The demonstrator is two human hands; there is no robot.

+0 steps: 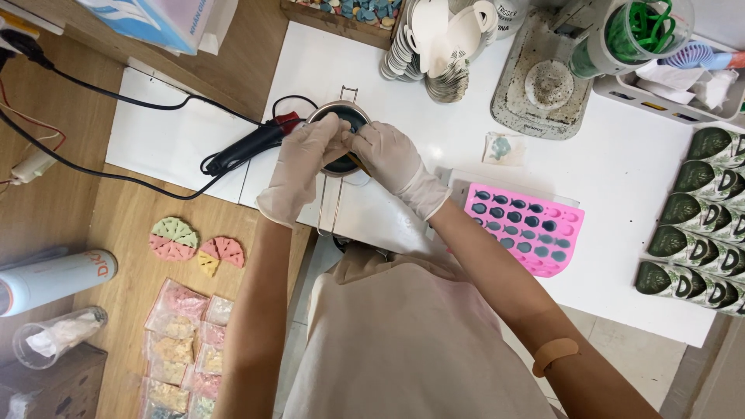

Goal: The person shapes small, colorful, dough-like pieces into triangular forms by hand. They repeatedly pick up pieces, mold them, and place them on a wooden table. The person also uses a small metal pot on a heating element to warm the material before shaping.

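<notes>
Counter: a white flat counter point(621, 178) carries everything in use; bare wooden floor lies to its left.
Mould: a pink silicone mould tray with small fish-shaped cavities point(524, 227) lies just right of the hands, most cavities filled dark blue, a few at the right and near edges pale. It seems set there to be within easy reach of the pot.
Pot: a small round steel pot holding dark liquid point(341, 140) stands on a wire rack at the counter's left part, between both hands.
Left hand: the white-gloved left hand point(299, 167) curls over the pot's left rim, fingers closed about it, apparently steadying it.
Right hand: the white-gloved right hand point(392, 159) meets the pot from the right, fingers pinched on a thin stick dipped at the rim; what the stick is I cannot tell.
Heat tool: a black and red handheld tool with a black cord point(248, 145) lies just left of the pot, laid aside.
Green cones: dark green wrapped cones point(698, 225) are stacked at the right edge, well apart.
</notes>
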